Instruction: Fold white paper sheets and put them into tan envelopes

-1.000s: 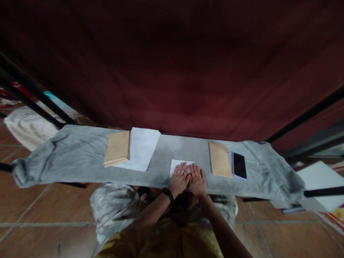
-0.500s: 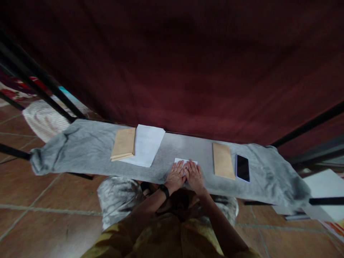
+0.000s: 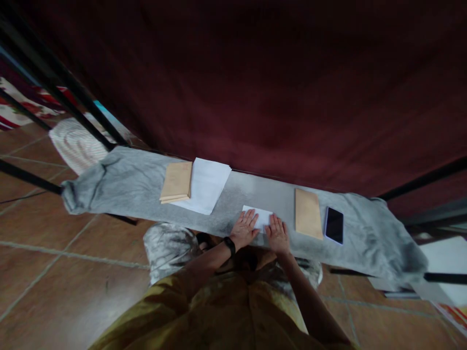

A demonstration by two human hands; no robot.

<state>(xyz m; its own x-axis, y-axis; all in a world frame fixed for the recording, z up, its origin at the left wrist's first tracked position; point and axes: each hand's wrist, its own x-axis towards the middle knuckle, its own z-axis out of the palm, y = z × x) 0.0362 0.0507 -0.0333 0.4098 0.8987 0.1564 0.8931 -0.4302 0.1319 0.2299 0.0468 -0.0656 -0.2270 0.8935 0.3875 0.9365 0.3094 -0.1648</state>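
A small folded-looking white paper [image 3: 261,218] lies flat near the front edge of the cloth-covered bench. My left hand [image 3: 244,230] rests on its left part, fingers stretched out and pointing away from me. On the paper's right end lies my right hand [image 3: 278,235], also flat with fingers extended. The middle of the paper shows between the hands; its two ends are partly covered. To the right of my right hand is a brown envelope [image 3: 308,214]. Further left sit a stack of white sheets [image 3: 209,184] and, overlapping it, a pile of brown envelopes [image 3: 177,181].
A phone [image 3: 334,225] lies right of the single envelope. Grey cloth [image 3: 124,180] covers the narrow bench. Behind it hangs a dark red curtain [image 3: 255,97]. Black metal bars [image 3: 445,172] stand at both ends. My knees are just below the front edge.
My hands have moved apart, from side by side on the paper to its two ends, uncovering its middle. The view has shifted slightly.
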